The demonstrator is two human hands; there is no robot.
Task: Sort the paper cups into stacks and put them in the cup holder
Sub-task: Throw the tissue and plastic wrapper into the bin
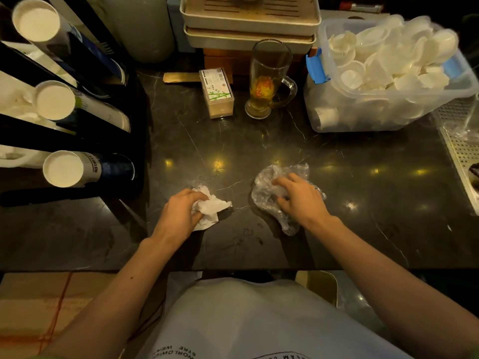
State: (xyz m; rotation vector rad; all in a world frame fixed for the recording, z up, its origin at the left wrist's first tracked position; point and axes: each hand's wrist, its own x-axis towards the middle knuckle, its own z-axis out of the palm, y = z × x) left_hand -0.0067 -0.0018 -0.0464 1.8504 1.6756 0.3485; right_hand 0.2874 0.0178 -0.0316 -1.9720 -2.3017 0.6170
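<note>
The black cup holder (77,136) stands at the left with three stacks of paper cups lying in its slots: a top stack (36,20), a middle stack (55,99) and a bottom stack (64,169), white bases toward me. On the dark marble counter (259,141), my left hand (181,211) is closed on a crumpled white tissue (211,207). My right hand (298,196) presses down on a crumpled clear plastic bag (267,185), fingers curled into it.
A clear plastic bin (388,110) full of small white cups sits at the back right. A glass mug of tea (269,79), a toothpick box (216,93) and stacked tea trays (248,22) stand at the back. A perforated metal drain tray (461,151) lies at the right edge.
</note>
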